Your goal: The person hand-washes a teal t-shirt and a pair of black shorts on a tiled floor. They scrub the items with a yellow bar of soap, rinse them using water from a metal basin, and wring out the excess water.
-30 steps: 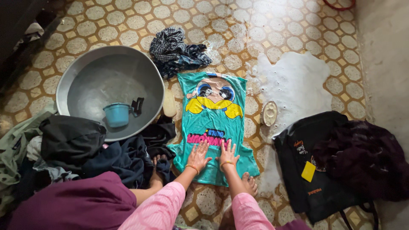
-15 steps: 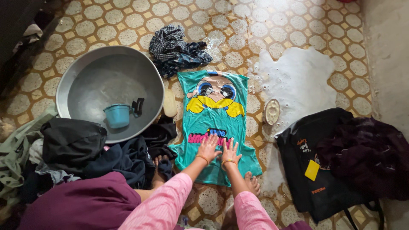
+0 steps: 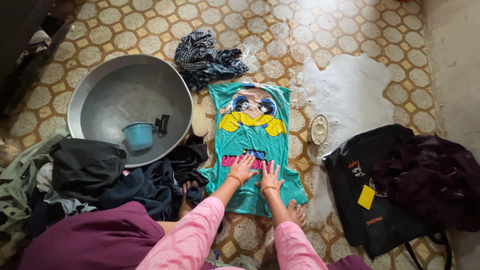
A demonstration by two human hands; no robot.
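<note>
Hands (image 3: 256,172) slid up teal shirt (image 3: 252,145), yellow tag (image 3: 366,197)

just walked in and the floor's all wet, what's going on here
A person crouches on the tiled floor with both hands flat on a teal shirt spread out wet. The left hand and right hand press side by side on its lower half. Suds pool to the right beside a soap dish. A metal basin with a small blue mug sits on the left, clothes heaped around.
</note>
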